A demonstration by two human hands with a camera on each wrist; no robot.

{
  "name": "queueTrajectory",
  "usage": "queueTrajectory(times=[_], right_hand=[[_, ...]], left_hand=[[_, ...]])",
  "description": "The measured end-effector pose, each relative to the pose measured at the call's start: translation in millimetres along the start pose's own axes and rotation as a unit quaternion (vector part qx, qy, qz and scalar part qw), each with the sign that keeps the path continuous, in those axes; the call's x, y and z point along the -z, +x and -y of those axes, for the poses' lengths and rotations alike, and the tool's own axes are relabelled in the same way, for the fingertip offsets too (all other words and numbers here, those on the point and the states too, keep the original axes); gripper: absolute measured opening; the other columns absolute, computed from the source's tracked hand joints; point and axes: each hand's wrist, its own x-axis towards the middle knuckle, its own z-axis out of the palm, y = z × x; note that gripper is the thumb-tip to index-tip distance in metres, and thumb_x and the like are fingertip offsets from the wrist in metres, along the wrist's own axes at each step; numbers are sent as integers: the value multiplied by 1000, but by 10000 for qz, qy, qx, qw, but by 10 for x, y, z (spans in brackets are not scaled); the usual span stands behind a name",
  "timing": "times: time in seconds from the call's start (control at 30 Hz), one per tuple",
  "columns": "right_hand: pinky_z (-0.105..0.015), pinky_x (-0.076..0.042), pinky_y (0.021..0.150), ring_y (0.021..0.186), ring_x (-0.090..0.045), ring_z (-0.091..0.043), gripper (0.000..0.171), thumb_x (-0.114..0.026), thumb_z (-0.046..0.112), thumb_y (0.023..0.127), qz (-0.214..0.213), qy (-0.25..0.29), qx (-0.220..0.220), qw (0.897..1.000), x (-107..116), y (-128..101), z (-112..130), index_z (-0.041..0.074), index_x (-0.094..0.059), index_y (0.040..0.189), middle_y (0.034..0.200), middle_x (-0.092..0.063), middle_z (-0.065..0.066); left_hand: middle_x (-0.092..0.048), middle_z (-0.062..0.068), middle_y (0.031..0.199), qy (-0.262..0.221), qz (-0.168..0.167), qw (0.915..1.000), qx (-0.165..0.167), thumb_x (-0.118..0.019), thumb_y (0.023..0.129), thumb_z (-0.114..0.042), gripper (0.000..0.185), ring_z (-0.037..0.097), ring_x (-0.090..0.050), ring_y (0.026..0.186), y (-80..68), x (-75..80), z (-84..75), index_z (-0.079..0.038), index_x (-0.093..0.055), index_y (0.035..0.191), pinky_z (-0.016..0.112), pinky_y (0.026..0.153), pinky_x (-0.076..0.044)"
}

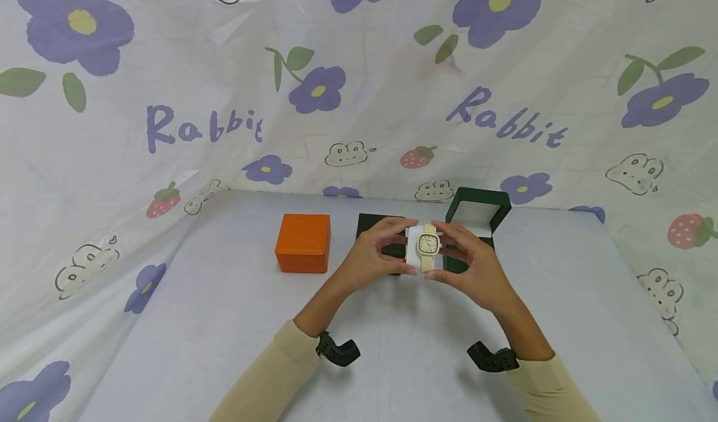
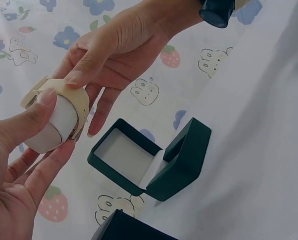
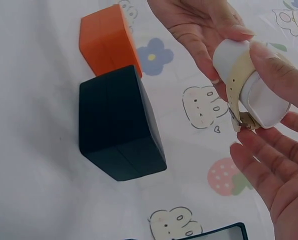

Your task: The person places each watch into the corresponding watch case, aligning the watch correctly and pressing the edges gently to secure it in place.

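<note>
A wristwatch (image 1: 429, 244) with a squarish face and a cream strap is wrapped around a white cushion (image 1: 412, 257), held above the table. My left hand (image 1: 370, 254) pinches the cushion's left end, thumb below and fingers above in the head view. From the other side my right hand (image 1: 475, 265) grips the watch and cushion between thumb and fingers. The wrist views show the cream strap (image 3: 239, 75), perforated and with a buckle, running round the cushion (image 2: 63, 117). Behind the right hand stands an open dark green box (image 1: 479, 196) with a white lid lining.
A closed dark box (image 1: 373, 221) stands behind my left hand, partly hidden by it. Left of it sits an orange box (image 1: 303, 244), also closed. The white table (image 1: 224, 347) meets a hanging cloth (image 1: 381, 116) printed with flowers, rabbits and strawberries.
</note>
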Motion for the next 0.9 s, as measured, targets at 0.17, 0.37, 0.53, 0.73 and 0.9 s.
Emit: queueTrajectory(times=[0.17,0.37,0.53,0.73,0.9], right_hand=[[-21,-53,95,120,-56,-10,91,-91,-2,71,-30,-295,-59,9995,-12,0,5,12,-48,150,144,-54,-7],[-40,-59,91,120,-54,-9,88,-89,-5,71,-77,-426,-67,9990,-22,3,135,7,-49,149,143,-54,-12],[-31,-59,89,124,-58,-15,76,-83,2,83,-79,-29,-217,9997,-32,-11,-19,16,-50,150,147,-52,-3],[-37,-60,88,116,-65,-28,67,-79,8,89,-142,156,-486,9986,-47,-21,-41,17,-51,149,146,-54,-4],[-34,-60,88,109,-67,-26,65,-78,4,89,-153,496,-550,9971,-60,-21,-41,16,-53,148,138,-59,-7]], left_hand=[[-48,3,143,109,-12,9999,-1,-87,78,-1,81,28,-62,118,-7,-1,-16,-17,-52,150,34,85,-61],[-48,2,142,148,-17,9999,0,-87,79,-2,80,24,-61,120,-5,0,-18,-17,-52,150,35,86,-61],[-49,3,142,119,-59,9999,-17,-87,77,-1,80,23,-60,121,-20,-15,3,-18,-54,148,34,85,-61],[-48,3,142,112,-36,9999,-112,-87,77,-1,80,24,-60,121,-27,-38,1,-13,-53,149,34,85,-61],[-48,2,141,4,-34,9999,-165,-87,77,0,80,23,-59,122,-25,-41,-1,-13,-54,148,35,85,-61]])
